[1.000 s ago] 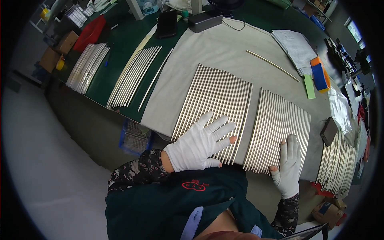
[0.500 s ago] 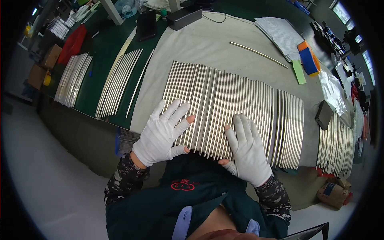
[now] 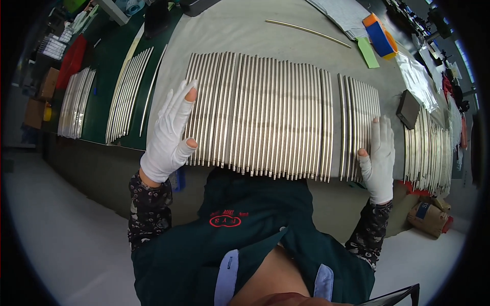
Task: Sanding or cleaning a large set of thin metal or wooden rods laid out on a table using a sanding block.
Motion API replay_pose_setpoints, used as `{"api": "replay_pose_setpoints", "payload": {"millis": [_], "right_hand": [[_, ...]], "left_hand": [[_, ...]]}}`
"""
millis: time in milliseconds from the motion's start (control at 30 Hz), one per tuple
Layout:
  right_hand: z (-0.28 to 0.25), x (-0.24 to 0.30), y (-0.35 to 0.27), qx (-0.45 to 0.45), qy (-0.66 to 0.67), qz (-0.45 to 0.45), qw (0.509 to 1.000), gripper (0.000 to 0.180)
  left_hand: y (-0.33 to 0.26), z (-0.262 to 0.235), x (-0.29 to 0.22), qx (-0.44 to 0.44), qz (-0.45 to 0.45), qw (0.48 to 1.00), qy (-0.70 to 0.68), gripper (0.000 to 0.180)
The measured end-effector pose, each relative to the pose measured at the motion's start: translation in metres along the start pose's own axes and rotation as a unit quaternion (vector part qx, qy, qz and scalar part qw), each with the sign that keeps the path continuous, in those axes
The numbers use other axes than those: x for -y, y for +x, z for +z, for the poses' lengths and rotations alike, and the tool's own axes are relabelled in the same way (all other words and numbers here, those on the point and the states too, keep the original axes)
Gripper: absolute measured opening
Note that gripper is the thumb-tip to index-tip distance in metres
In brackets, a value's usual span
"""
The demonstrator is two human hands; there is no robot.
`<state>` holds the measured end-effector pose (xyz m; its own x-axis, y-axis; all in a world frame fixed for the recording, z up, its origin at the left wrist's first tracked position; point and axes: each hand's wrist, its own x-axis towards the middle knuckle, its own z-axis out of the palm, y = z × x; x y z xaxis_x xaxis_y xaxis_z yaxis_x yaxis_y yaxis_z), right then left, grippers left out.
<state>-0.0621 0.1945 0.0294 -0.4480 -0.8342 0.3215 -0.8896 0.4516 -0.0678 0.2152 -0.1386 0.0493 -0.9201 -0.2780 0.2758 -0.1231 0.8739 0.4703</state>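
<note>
A wide row of slim shiny metal rods [image 3: 275, 117] lies side by side on the grey cloth, with their near ends at the table's front edge. A narrow gap parts them from a smaller group of rods [image 3: 360, 122] on the right. My left hand [image 3: 171, 135], in a white glove with the thumb and a fingertip bare, is open and upright along the row's left side. On the right, my right hand [image 3: 378, 158], gloved likewise, is open against the outer side of the smaller group. Neither hand grips a rod.
One loose rod [image 3: 309, 33] lies crosswise at the back. Further rods [image 3: 130, 94] lie on the green surface at left, and a stack of rods [image 3: 426, 148] at far right beside a dark block [image 3: 410, 109]. An orange-and-blue tape roll [image 3: 380, 35] sits at the back right.
My hands have moved apart from on top of the rods to the two outer sides. The gap before the right-hand group now looks wider. The whole view has shifted too.
</note>
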Motion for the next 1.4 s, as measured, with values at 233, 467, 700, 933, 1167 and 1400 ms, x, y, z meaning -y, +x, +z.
{"api": "replay_pose_setpoints", "payload": {"millis": [233, 467, 700, 933, 1167, 1400], "right_hand": [[0.017, 0.004, -0.004, 0.024, -0.015, 0.006, 1.000, 0.074], [0.018, 0.062, 0.032, 0.034, 0.070, -0.086, 0.993, 0.076], [-0.003, 0.123, 0.018, 0.143, 0.200, -0.197, 0.949, 0.075], [-0.010, 0.134, 0.027, 0.150, 0.206, -0.236, 0.938, 0.073], [0.010, 0.159, 0.019, 0.066, 0.216, -0.495, 0.839, 0.036], [0.038, 0.172, 0.007, 0.061, 0.216, -0.512, 0.830, 0.032]], "left_hand": [[0.015, 0.013, 0.023, 0.028, -0.035, 0.999, 0.009, 0.090], [0.017, 0.012, 0.022, 0.027, -0.038, 0.999, 0.016, 0.090], [0.014, 0.012, 0.022, 0.026, -0.032, 0.998, 0.040, 0.090], [0.012, 0.013, 0.026, 0.017, -0.016, 0.999, 0.046, 0.088], [0.016, 0.014, 0.023, 0.010, -0.015, 0.999, 0.038, 0.091], [0.015, 0.016, 0.023, 0.004, -0.019, 0.999, 0.030, 0.090]]}}
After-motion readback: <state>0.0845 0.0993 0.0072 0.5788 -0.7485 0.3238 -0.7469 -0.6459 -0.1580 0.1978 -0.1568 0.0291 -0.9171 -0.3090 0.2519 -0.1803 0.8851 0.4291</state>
